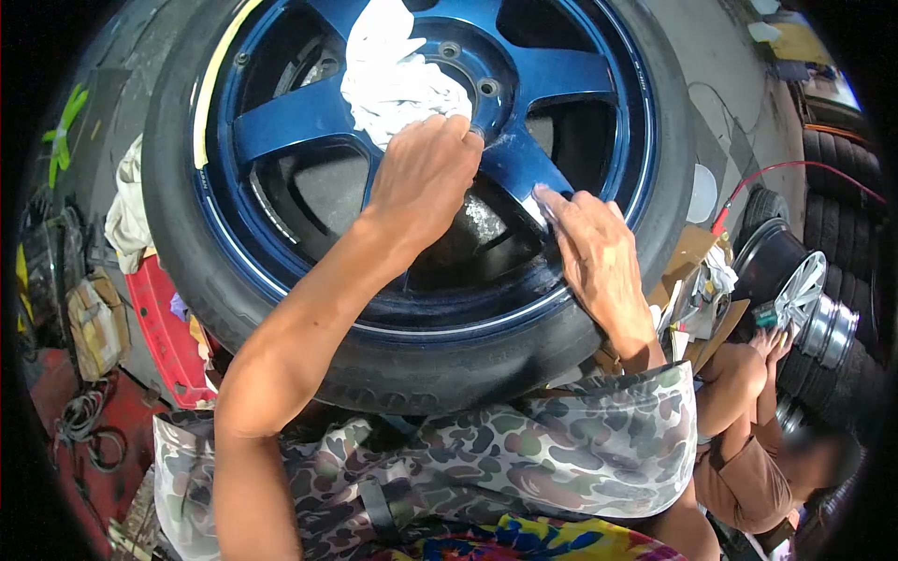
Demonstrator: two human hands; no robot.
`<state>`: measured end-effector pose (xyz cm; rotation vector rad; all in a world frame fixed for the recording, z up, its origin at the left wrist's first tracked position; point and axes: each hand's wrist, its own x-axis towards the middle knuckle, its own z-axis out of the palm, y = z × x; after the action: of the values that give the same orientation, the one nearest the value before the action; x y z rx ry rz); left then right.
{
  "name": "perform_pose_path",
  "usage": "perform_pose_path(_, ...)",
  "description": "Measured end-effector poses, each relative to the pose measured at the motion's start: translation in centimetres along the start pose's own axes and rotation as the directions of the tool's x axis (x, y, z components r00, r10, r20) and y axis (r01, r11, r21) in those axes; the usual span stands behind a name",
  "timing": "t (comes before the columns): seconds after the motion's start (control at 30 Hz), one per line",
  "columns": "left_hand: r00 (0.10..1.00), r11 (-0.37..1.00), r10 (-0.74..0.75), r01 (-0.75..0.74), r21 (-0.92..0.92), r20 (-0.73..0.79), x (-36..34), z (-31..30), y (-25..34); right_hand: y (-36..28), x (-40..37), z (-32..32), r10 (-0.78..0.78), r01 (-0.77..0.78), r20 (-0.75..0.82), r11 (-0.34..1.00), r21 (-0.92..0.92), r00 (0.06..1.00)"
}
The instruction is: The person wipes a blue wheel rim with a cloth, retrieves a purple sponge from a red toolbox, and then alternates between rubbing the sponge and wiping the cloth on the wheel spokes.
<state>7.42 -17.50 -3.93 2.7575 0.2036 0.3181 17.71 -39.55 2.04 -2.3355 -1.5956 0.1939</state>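
A blue spoked wheel rim (571, 75) with a black tire (402, 374) around it lies face up before me. My left hand (426, 173) is closed on a bunched white cloth (398, 89), which rests over the hub and part of the upper spokes. On the lower-right spoke, my right hand (599, 248) presses with its fingers bent together. A small pale patch shows at those fingertips; whether it is a thin sheet or residue on the paint I cannot make out. Whitish smears mark the same spoke. Yellow tape (218, 79) follows the rim's upper-left edge.
At right, another person (748, 467) sits with hands on a silver wheel (803, 290), near stacked tires (842, 187). A red hose (795, 165) runs there. A red container (168, 323) and a coiled cable (84, 425) lie at left.
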Motion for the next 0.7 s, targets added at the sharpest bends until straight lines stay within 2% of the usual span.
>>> perform_pose_path(0.17,1.0,1.0,-0.01,0.009,0.009,0.011,0.1,0.0,0.0,0.0,-0.4,0.0,-0.064,0.059,0.05,0.994,0.095,0.997)
perform_pose_path(0.27,1.0,1.0,-0.011,0.011,0.001,0.016,0.0,0.0,0.0,0.3,0.0,0.2,-0.02,0.02,-0.012,1.0,0.015,1.0)
perform_pose_path(0.4,1.0,1.0,0.003,-0.003,0.011,0.004,0.1,-0.1,-0.1,-0.1,-0.4,0.3,-0.08,0.076,0.046,0.994,0.075,0.996)
perform_pose_path(0.43,1.0,1.0,-0.002,0.002,0.018,0.015,0.0,-0.1,-0.1,0.2,-0.3,0.5,-0.033,0.033,0.001,0.997,0.064,0.999)
perform_pose_path(0.53,1.0,1.0,0.012,-0.012,-0.005,-0.001,0.0,-0.1,-0.2,-0.4,-0.2,0.5,-0.026,0.027,-0.03,0.998,0.063,0.999)
perform_pose_path(0.57,1.0,1.0,0.013,-0.013,-0.003,-0.002,0.0,0.0,-0.2,-0.7,-0.4,0.6,-0.043,0.043,-0.004,0.992,0.117,0.999)
perform_pose_path(0.67,1.0,1.0,0.005,-0.005,-0.01,0.002,0.0,0.0,-0.1,-0.1,-0.3,0.2,-0.039,0.038,0.015,0.996,0.079,0.999)
perform_pose_path(0.7,1.0,1.0,0.002,-0.002,-0.016,-0.001,0.0,0.0,-0.1,0.0,0.0,0.2,-0.012,0.014,-0.031,0.998,0.066,0.999)
